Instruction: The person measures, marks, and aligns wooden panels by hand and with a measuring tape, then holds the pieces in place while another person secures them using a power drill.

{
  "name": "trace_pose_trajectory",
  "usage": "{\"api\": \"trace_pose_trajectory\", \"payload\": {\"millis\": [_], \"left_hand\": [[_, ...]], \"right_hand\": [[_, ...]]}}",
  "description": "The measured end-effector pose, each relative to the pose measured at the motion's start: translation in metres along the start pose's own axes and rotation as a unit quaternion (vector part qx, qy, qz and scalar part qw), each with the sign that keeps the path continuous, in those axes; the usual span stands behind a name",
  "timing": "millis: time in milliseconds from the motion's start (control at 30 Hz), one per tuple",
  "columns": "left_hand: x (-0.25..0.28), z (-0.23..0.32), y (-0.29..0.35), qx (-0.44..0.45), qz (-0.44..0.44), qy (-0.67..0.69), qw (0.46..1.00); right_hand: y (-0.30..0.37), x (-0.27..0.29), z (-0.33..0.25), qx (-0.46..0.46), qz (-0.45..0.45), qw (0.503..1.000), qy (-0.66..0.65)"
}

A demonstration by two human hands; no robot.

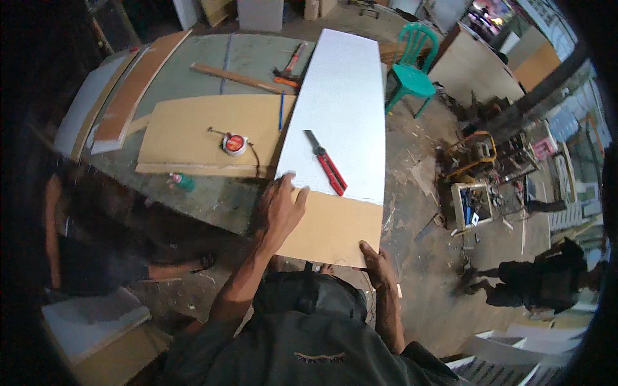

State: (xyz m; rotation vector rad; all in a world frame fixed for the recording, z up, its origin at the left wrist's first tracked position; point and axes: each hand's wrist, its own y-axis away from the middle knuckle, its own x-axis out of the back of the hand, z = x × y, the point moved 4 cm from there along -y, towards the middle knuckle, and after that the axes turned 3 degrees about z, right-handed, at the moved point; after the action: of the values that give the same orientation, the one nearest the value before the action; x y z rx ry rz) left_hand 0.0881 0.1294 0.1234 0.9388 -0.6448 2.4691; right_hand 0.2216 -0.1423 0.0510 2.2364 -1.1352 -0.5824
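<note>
A long board [335, 96] lies lengthwise before me, white over most of its top and bare tan at its near end [328, 228]. My right hand [380, 265] grips the near right corner, thumb on top and fingers out of sight below. At the left edge, by the line where white meets tan, my left hand [283, 209] rests with its fingers apart. A red utility knife [329, 168], blade out, lies on the white surface beyond both hands. Left of the board, a red and white tape measure [234, 144] sits on a tan panel [180, 122].
On the green table [187, 71] are a hammer [293, 61], a blue pencil [281, 110], a wood strip [238, 77], a small green bottle [183, 182] and brown planks [141, 90]. A green chair [412, 74] stands far right. People are at the left and right [541, 276].
</note>
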Motion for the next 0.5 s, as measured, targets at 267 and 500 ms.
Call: {"api": "trace_pose_trajectory", "payload": {"millis": [267,500], "left_hand": [[-0.086,0.037,-0.103,0.13,-0.095,-0.12,0.98],[-0.057,0.031,-0.105,0.16,-0.146,0.032,0.976]], "right_hand": [[0.006,-0.002,0.009,0.022,0.008,0.996,-0.085],[0.03,-0.014,0.001,0.012,0.053,0.993,-0.105]]}}
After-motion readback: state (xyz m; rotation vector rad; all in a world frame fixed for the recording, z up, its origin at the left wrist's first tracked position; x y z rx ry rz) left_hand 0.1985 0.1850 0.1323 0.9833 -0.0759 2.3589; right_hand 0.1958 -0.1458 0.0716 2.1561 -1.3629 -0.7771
